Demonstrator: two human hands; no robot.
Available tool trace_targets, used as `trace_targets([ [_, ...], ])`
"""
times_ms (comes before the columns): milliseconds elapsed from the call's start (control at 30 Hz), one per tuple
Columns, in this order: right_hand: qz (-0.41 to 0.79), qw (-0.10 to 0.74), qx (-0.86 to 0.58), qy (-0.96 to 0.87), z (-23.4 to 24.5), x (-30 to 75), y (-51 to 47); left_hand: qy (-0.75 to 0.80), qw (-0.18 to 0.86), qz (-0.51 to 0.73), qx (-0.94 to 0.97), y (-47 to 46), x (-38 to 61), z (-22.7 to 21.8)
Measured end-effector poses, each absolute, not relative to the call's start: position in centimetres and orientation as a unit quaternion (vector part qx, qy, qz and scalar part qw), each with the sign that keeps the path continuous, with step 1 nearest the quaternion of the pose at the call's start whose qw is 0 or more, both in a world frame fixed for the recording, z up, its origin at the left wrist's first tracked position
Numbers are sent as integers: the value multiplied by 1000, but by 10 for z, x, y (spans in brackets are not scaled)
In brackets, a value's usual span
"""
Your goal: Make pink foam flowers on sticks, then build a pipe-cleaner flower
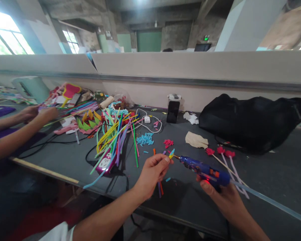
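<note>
Between thumb and fingertips, my left hand (153, 172) pinches a small yellow and blue fuzzy piece (172, 154). My right hand (224, 197) is wrapped round a blue glue gun (203, 170), which shows a red light. Its nozzle points left and is at or very near the piece; I cannot tell if they touch. A long clear glue stick (268, 198) sticks out of the gun's back. Small blue pieces (145, 139) and red pieces (168, 144) lie in piles beyond my left hand. Several stems with red flower heads (225, 152) lie beyond the gun.
Colourful pipe cleaners (115, 134) lie across a purple power strip (105, 162). A phone (173, 112) stands near the partition, with a black bag (248, 120) at right. A co-worker's hands (43, 113) work at far left. Cables trail over the table edge.
</note>
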State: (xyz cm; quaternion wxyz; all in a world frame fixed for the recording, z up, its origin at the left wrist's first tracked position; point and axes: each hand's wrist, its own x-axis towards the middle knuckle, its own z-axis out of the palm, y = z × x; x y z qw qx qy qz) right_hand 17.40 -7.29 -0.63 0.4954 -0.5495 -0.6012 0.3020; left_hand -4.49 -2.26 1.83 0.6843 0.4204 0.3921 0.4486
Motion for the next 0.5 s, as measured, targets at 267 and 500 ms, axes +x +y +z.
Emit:
trace_targets([
  [267,320,491,-553,-592,-18,178,-74,390,685,451,419,-23,-45,19],
  [500,249,444,-521,-686,-8,186,-74,386,689,458,407,-22,-46,18],
])
